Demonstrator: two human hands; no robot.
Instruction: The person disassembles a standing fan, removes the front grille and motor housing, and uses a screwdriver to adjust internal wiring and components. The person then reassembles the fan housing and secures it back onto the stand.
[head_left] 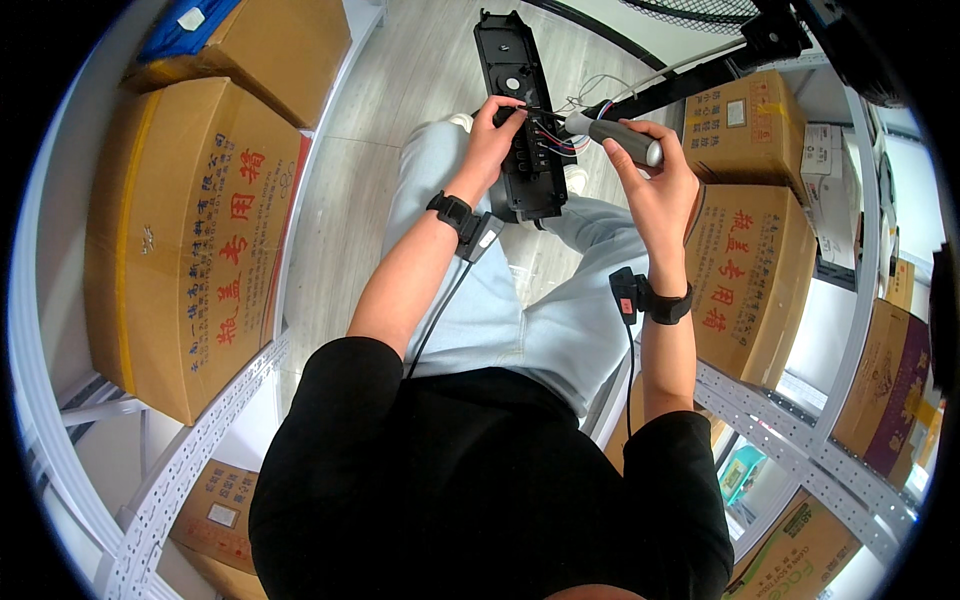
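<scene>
A long black plastic housing [515,65] stretches away from me between my knees, with wires running out of its middle. My right hand [657,185] is closed around the grey handle of a screwdriver [622,138]. Its thin dark shaft points left across the housing toward my left fingertips. My left hand [488,145] is over the housing's left edge, thumb and forefinger pinched at the screwdriver's tip. Whatever small thing lies between those fingers is hidden. Red, blue and white wires [562,142] loop beneath the screwdriver.
A black pole [690,88] and a mesh fan grille [690,10] stand beyond my right hand. Shelves with cardboard boxes rise at left [200,240] and right [750,280]. Straps on both wrists carry small devices with cables [440,310] trailing toward me.
</scene>
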